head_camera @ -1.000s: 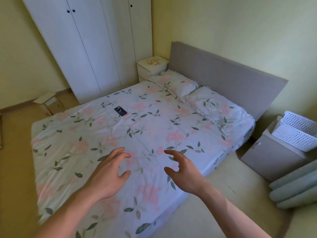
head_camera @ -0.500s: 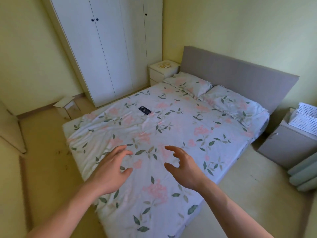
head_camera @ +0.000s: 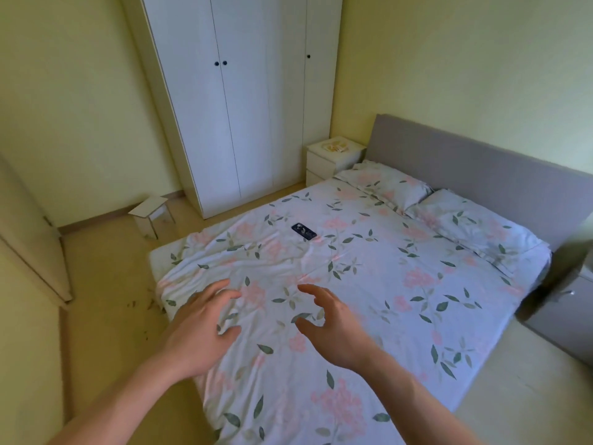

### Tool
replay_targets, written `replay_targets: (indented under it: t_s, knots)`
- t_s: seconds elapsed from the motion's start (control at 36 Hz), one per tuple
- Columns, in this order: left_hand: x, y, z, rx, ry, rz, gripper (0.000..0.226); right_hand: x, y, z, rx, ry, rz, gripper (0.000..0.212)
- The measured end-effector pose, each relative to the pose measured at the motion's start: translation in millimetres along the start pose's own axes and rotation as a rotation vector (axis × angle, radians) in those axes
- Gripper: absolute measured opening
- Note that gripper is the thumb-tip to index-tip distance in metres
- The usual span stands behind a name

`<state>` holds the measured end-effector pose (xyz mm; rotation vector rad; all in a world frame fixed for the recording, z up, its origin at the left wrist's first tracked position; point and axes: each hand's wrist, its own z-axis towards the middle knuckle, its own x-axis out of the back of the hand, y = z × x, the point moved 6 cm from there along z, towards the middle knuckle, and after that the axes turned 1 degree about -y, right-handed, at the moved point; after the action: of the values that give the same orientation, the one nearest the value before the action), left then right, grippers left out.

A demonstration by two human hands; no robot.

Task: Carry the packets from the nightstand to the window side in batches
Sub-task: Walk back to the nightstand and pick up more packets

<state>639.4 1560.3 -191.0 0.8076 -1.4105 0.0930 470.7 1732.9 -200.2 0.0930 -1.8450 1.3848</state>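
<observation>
both hands point(head_camera: 266, 329) empty, packets point(head_camera: 336, 146) on nightstand point(head_camera: 333, 157)

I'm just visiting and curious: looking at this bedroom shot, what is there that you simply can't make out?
Head view only:
- Packets on the white nightstand: too small and far to count or read.
- Dark phone-like item on the bed: too small to identify surely.
- Grey cabinet: cut off by the right edge.
- The window side: out of frame.
- Specks on the floor: too small to identify.
- Left hand and right hand: slightly blurred, holding nothing.
</observation>
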Motion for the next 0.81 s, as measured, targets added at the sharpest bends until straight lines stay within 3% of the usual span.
replay_targets:
  t_s: [0.42, 0.81]
  knots:
    - [139, -264, 152, 0.013, -0.043, 0.010, 0.055, -150, -157, 251, 0.000, 0.065, 0.004, 0.055]
    - [244, -351, 322, -0.141, -0.078, -0.011, 0.059, -160, -219, 431, -0.093, 0.193, -0.013, 0.055]
